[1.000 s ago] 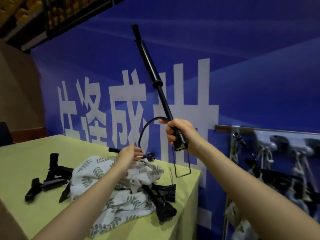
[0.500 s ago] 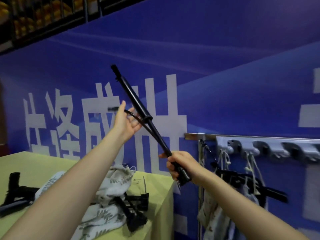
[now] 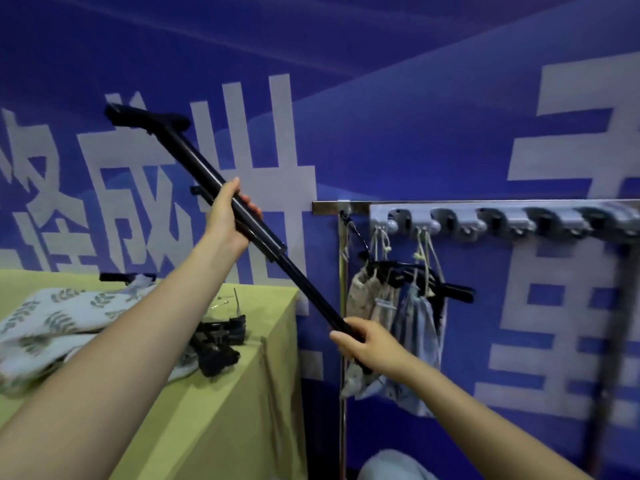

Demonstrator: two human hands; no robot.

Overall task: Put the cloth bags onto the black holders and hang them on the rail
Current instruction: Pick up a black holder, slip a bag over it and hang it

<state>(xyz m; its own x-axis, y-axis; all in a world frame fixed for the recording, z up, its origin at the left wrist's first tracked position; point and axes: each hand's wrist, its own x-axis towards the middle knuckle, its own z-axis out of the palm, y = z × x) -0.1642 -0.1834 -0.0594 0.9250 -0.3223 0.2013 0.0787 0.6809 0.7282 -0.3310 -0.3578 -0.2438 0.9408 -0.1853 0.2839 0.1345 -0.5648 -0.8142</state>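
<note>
I hold a long black holder (image 3: 194, 157) slanted across the view, its head up at the left. My left hand (image 3: 227, 216) grips its thick upper tube. My right hand (image 3: 367, 344) grips the thin lower end. Leaf-print cloth bags (image 3: 59, 320) lie on the yellow-green table (image 3: 225, 410), with more black holders (image 3: 216, 341) beside them. On the blue wall runs a metal rail (image 3: 502, 204) with grey hooks (image 3: 457, 223). A black holder (image 3: 446, 289) carrying several cloth bags (image 3: 415, 323) hangs from the rail's left end.
A blue wall banner (image 3: 433, 116) with big white characters fills the background. A thin metal post (image 3: 343, 306) stands under the rail's left end, close to the table's right edge. A dark pole (image 3: 613, 341) hangs at the far right.
My left hand moved down from the holder's loop onto the thick tube and closed on it. The holder tilted lower, its head now out. The view swung right toward the rail.
</note>
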